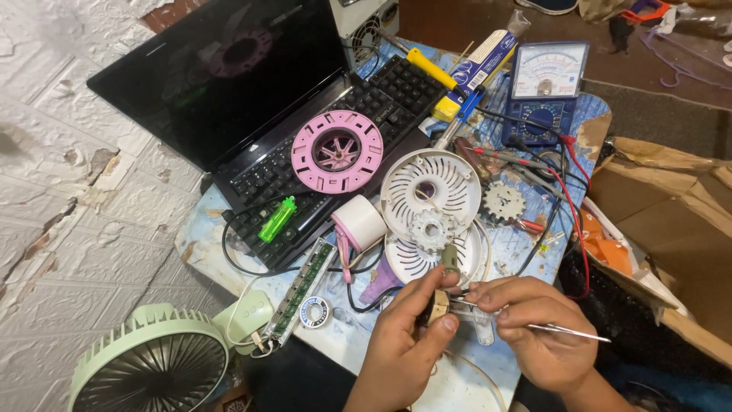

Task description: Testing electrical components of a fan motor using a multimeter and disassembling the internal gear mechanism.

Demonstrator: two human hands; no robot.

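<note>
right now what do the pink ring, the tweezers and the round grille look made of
Pink ring: likely moulded plastic, matte, with even colour and crisp ribs.
Tweezers in the right hand: metal by the look, thin and silvery with a bright glint.
Round grille: probably white plastic, smooth, with moulded slots.

The left hand [408,336] covers most of a small part [438,307], too hidden to identify. The green fan [149,366] is cut off by the bottom edge. Floor clutter [648,11] at top right stays blurred.
</note>
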